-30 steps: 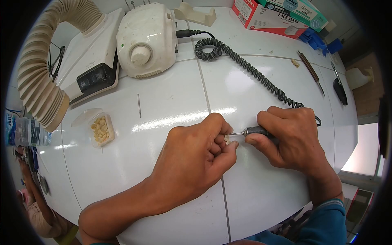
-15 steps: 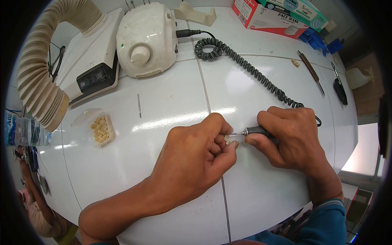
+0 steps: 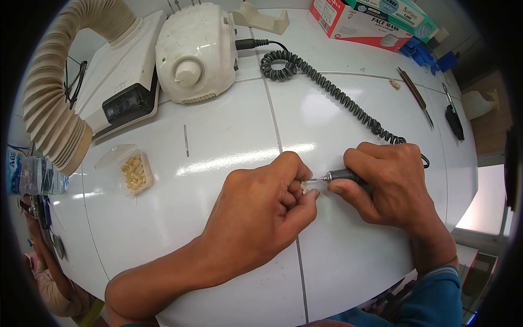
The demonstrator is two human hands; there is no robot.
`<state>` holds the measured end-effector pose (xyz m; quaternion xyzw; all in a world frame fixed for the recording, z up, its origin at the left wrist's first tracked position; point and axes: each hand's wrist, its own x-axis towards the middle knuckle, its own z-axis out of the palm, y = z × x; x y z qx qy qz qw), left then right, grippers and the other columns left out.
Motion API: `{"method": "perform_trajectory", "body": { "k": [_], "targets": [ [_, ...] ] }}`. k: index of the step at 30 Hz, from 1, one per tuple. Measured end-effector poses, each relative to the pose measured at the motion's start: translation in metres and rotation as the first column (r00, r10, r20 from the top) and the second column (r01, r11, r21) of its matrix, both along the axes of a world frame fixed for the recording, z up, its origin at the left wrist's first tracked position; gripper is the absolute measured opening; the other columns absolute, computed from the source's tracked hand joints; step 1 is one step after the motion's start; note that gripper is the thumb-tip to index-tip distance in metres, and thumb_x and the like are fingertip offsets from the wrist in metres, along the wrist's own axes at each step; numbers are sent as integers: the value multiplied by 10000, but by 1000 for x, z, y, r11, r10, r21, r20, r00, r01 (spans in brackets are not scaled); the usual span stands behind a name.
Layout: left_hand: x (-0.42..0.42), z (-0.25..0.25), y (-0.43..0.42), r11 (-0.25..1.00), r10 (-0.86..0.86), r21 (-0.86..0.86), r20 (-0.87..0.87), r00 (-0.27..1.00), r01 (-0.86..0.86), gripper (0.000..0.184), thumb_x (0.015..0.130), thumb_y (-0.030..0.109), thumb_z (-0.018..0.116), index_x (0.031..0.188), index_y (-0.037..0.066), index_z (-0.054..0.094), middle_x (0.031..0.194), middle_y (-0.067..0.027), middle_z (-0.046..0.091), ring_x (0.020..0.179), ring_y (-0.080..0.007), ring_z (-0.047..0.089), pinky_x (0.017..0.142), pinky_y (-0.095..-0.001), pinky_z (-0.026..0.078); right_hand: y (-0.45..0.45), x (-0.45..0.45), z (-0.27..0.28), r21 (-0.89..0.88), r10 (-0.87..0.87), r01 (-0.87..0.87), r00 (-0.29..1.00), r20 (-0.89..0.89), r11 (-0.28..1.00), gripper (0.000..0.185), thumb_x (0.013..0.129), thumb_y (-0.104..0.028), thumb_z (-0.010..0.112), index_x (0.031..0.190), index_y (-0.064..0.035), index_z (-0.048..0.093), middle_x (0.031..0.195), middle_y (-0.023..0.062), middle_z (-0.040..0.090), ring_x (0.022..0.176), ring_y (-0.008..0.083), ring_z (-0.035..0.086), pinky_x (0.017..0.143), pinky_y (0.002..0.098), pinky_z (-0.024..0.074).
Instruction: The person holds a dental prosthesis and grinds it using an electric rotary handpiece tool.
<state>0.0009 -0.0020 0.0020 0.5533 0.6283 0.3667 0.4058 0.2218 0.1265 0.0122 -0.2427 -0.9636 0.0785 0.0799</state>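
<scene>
Between the thumb and fingers of my left hand (image 3: 260,210) sits a small whitish tooth-like piece (image 3: 304,187), partly hidden by the fingertips. My right hand (image 3: 388,185) is wrapped round a black rotary handpiece (image 3: 344,174), whose thin metal bit points left and reaches the piece. From the handpiece a coiled black cord (image 3: 338,94) runs up to a cream control unit (image 3: 195,54) with a round knob. An open clear box (image 3: 148,177) of yellowish tooth-like pieces lies on the left of the table.
A ribbed hose (image 3: 49,109) arches over a white machine (image 3: 92,82) at the left. A thin metal rod (image 3: 186,140) lies mid-table. Face mask boxes (image 3: 359,27), a brown-handled tool (image 3: 412,90) and a black-handled tool (image 3: 454,122) are at the right. Another person (image 3: 57,283) is at lower left.
</scene>
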Motion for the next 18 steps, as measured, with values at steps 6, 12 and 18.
{"method": "perform_trajectory", "body": {
  "k": [6, 12, 18],
  "targets": [
    [0, -1, 0, 1000, -3, 3, -4, 1000, 3, 239, 999, 127, 847, 1130, -38, 734, 840, -42, 733, 719, -69, 685, 653, -237, 578, 0, 0, -1, 4, -1, 1, 1000, -8, 1000, 519, 1042, -568, 774, 818, -109, 689, 619, 25, 583, 466, 229, 541, 459, 415, 354],
    [0, -1, 0, 1000, -4, 11, -11, 1000, 4, 242, 996, 130, 849, 1127, -38, 735, 839, -45, 732, 719, -72, 687, 650, -240, 578, 0, 0, -1, 5, -1, 1, 1000, -5, 1000, 522, 1049, -575, 763, 824, -110, 690, 619, 23, 578, 464, 229, 536, 461, 415, 347],
    [0, -1, 0, 1000, -7, 16, -12, 1000, 7, 240, 998, 132, 848, 1126, -36, 735, 839, -44, 729, 717, -71, 683, 650, -240, 577, 0, 1, -1, -3, -2, 2, 1000, -1, 1000, 522, 1047, -577, 766, 826, -111, 690, 620, 25, 572, 465, 233, 532, 465, 416, 348]
  ]
}}
